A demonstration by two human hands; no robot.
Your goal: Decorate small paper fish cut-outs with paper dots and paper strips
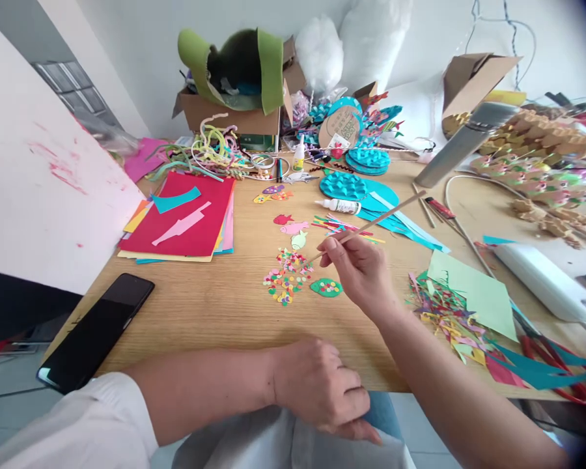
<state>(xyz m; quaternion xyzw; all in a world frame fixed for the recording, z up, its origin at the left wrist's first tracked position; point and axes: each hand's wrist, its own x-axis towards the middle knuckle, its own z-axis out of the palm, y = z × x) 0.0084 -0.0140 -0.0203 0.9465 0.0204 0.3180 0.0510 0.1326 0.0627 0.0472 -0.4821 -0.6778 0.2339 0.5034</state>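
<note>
My right hand (359, 267) pinches a thin wooden stick (381, 217). The stick's lower tip touches or hovers just over a heap of small coloured paper dots (288, 277). Just left of that hand lies a green paper fish (326, 287) with coloured dots on it. Pale green, pink and red paper fish (294, 228) lie above the heap. My left hand (322, 387) rests at the table's front edge, its fingers loosely curled and pointing down; nothing shows in it.
Stacked coloured paper (190, 215) and a black phone (100, 326) lie on the left. A white glue bottle (339, 206) lies behind the stick. Paper scraps (449, 312), red-handled scissors (557, 365) and a white device (549, 280) are on the right. Boxes (229, 120) stand at the back.
</note>
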